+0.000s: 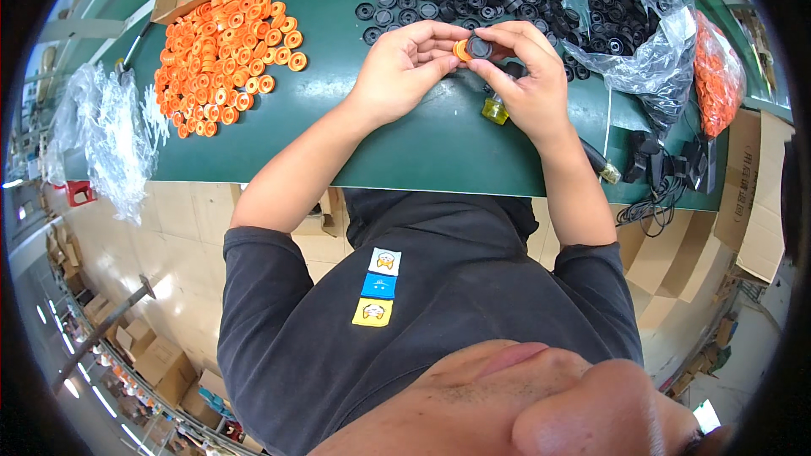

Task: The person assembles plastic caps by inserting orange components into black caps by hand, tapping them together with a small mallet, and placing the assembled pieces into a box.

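Over the green table (338, 148), I see the left hand (399, 72) pinching 1 orange cap (461, 51), the right hand (534, 76) 1 black cap (480, 47). Dark printing (744, 181) runs down a carton (768, 203) beside the table

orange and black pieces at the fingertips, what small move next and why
Perhaps line up the orange piece with the black piece: the left hand and right hand hold them close together, and they look offset in this view.

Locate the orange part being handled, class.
The orange part is in the head view's upper half, just right of centre, at the fingertips of the left hand, beside the black disc in the right hand.
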{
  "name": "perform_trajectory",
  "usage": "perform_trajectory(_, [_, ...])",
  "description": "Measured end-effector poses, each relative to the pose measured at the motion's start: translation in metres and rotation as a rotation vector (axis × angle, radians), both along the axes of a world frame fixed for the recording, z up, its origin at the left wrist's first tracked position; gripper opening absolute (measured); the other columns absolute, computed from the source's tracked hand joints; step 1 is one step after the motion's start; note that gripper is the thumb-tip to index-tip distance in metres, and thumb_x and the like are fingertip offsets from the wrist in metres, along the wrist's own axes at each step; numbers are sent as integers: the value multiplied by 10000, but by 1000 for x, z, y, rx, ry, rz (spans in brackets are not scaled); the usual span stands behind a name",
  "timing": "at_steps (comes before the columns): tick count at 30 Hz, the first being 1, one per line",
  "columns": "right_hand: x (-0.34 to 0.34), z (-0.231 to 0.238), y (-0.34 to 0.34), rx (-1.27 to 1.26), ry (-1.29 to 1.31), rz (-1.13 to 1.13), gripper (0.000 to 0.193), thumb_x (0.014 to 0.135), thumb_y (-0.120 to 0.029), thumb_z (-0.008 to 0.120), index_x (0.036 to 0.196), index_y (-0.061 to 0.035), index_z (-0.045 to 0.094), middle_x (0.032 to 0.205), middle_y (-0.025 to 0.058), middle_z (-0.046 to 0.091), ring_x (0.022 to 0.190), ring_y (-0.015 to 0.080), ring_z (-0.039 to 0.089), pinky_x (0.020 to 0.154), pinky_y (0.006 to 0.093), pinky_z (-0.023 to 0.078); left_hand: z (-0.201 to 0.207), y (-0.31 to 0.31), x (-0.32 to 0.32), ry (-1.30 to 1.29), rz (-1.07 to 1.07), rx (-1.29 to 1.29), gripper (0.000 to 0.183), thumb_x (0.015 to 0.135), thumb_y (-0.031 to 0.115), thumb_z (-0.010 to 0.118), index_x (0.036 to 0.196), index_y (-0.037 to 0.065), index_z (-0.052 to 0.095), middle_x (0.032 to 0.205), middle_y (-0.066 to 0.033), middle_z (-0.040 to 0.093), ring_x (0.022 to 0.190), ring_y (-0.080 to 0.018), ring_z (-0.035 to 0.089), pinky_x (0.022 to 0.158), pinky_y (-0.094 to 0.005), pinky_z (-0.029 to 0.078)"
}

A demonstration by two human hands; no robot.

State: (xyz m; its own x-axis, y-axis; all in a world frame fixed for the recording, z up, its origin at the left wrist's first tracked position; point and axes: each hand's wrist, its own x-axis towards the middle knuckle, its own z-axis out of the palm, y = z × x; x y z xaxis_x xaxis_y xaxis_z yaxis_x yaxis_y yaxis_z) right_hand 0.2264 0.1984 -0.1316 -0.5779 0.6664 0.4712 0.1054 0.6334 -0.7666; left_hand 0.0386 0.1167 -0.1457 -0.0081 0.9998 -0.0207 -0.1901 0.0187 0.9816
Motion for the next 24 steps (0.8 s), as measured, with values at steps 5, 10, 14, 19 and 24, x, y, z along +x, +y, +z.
perform_trajectory(5, [1,4,-1,11,-16,4,356,751,-60,830,1085,-23,711,1027,87,674,838,177,654,742,286,547,1,-2,2,-26,-2,-7,343,948,-26,620,1288,-37,580,1184,-132,677,1068,-155,662,959,-272,530])
perform_trajectory(10, [0,6,-1,33,-64,33,331,748,-70,834,1048,-17,705,1033,105,686,905,224,688,769,314,568,0,-2,0,-26,-4,-35,342,948,-26,620,1288,-41,584,1178,-129,680,1059,-152,666,955,-272,533])
perform_trajectory(14, [1,6,-1,125,-71,42,340,734,-69,836,1041,-15,701,1020,112,685,899,248,686,778,326,570,0,-2,1,16,-24,-21,351,946,-28,618,1295,-42,585,1169,-123,678,1038,-147,669,953,-272,536])
perform_trajectory(19, [0,4,1,194,-87,52,351,728,-69,830,1046,-9,696,1018,129,682,907,280,681,780,340,561,1,-1,1,0,-18,-42,355,941,-37,616,1294,-42,588,1163,-117,675,1019,-139,667,939,-271,544])
perform_trajectory(24, [-1,0,-1,218,-121,38,352,724,-75,823,1046,-15,692,982,123,668,884,296,671,761,352,558,-2,-1,0,38,-19,-96,350,936,-52,599,1286,-43,596,1152,-108,681,981,-125,668,908,-259,550])
